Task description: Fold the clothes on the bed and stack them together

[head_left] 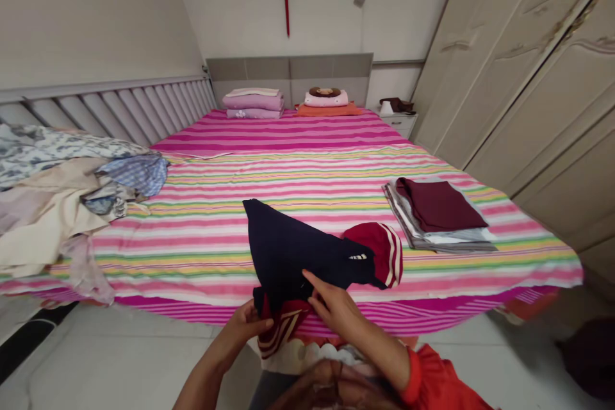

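Observation:
A navy garment [293, 246] with dark red, cream-striped sleeves lies spread near the bed's front edge. One red sleeve [377, 246] rests on the sheet to the right; the other striped sleeve [281, 333] hangs over the edge at the person's lap. My left hand [247, 323] pinches the navy and red cloth at the near left corner, fingertips partly hidden by it. On the garment's near side rests my right hand [331, 304], index finger stretched out onto the navy cloth and the other fingers loosely bent, holding nothing.
To the right on the striped bed sheet [269, 179] is a folded stack topped by a maroon piece [442, 205]. Loose clothes [62, 198] are heaped at the left. Folded bedding [254, 102] sits by the headboard [331, 67]; a wardrobe [504, 64] stands at right.

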A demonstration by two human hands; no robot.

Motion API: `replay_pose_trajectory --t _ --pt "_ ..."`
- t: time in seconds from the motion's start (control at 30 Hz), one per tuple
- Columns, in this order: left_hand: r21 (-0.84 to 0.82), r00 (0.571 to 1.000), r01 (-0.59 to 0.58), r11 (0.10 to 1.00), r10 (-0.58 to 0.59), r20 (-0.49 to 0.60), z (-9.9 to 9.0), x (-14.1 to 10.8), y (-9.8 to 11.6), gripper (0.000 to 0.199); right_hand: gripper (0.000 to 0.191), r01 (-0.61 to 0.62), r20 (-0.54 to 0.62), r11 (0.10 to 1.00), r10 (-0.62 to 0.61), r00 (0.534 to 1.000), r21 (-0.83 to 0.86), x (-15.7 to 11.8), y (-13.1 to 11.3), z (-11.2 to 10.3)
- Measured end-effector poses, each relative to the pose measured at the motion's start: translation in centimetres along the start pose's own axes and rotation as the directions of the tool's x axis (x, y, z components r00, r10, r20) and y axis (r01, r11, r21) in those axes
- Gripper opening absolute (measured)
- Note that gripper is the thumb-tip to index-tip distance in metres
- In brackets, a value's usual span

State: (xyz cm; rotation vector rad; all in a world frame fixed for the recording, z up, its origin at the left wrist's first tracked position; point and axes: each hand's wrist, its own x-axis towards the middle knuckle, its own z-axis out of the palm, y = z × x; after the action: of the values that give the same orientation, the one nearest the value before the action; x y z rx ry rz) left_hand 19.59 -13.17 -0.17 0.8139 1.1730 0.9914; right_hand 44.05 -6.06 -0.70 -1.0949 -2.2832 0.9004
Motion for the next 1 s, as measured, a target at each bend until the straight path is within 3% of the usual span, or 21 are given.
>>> replay_pose_trajectory --t 0.1,0.17,0.27,0.37,0.43,0.5,0.53,0.6,0.63,0.67,0.77,0.83,0.93,1.0 --pt "-0.010 0.999 -0.011 1.000 0.012 0.041 0.3 -0.5 -0.3 0.054 0.067 -0.043 0.144 0.983 0.069 0.987 -0.177 2.4 -1.1 0.9" --pt "0.005 0.999 0.000 1.000 0.000 0.053 0.0 -1.1 -0.5 0.055 0.055 -0.081 0.198 0.977 0.120 0.973 -0.196 3.7 -1.4 1.1" --pt "0.045 0.998 0.022 0.999 -0.025 0.054 -1.0 -2.1 -0.8 0.049 0.020 -0.084 0.226 0.994 0.098 0.969 -0.072 5.7 -1.3 0.4" --pt "0.078 0.999 0.042 0.996 -0.041 -0.012 -1.8 -2.8 -1.5 0.043 0.006 -0.061 0.203 0.994 0.043 0.978 0.086 8.7 -0.7 -2.5" --pt "0.109 0.997 0.053 0.993 -0.046 -0.062 -2.0 -3.0 -2.0 0.043 0.013 -0.061 0.110 0.980 0.041 0.993 0.188 11.3 0.0 -5.9" --pt "0.150 0.994 0.063 0.987 -0.048 -0.099 -2.1 -3.0 -2.4 0.045 0.029 -0.055 -0.079 0.958 0.080 0.994 0.280 13.4 0.7 -9.5" --pt "0.165 0.993 0.067 0.984 -0.049 -0.111 -2.0 -3.0 -2.5 0.046 0.035 -0.043 -0.244 0.933 0.138 0.960 0.356 14.0 1.1 -11.1" --pt "0.174 0.990 0.066 0.983 -0.043 -0.135 -1.8 -2.9 -2.5 0.045 0.046 0.032 -0.550 0.872 0.278 0.788 0.488 13.9 1.8 -13.0" --pt "0.169 0.988 0.068 0.983 -0.043 -0.145 -1.7 -2.9 -2.5 0.044 0.051 0.064 -0.625 0.853 0.326 0.709 0.518 13.2 2.0 -13.0" --pt "0.164 0.987 0.071 0.984 -0.046 -0.152 -1.6 -2.8 -2.5 0.044 0.053 0.075 -0.650 0.846 0.345 0.677 0.527 11.9 2.2 -12.5" --pt "0.169 0.981 0.121 0.978 -0.092 -0.171 -1.7 -2.5 -2.7 0.046 0.045 -0.044 -0.495 0.856 0.338 0.800 0.515 6.1 2.5 -8.1" --pt "0.166 0.973 0.152 0.974 -0.118 -0.200 -1.9 -2.0 -3.0 0.048 0.045 -0.178 -0.339 0.819 0.410 0.847 0.545 1.7 2.5 -4.3" --pt "0.151 0.964 0.127 0.980 -0.086 -0.253 -2.0 -1.1 -2.9 0.047 0.052 -0.319 -0.168 0.723 0.514 0.841 0.613 -3.4 2.6 0.3" --pt "0.173 0.965 0.057 0.983 -0.009 -0.264 -1.5 -0.5 -2.1 0.044 0.052 -0.383 -0.059 0.671 0.536 0.842 0.635 -5.1 2.8 2.0"
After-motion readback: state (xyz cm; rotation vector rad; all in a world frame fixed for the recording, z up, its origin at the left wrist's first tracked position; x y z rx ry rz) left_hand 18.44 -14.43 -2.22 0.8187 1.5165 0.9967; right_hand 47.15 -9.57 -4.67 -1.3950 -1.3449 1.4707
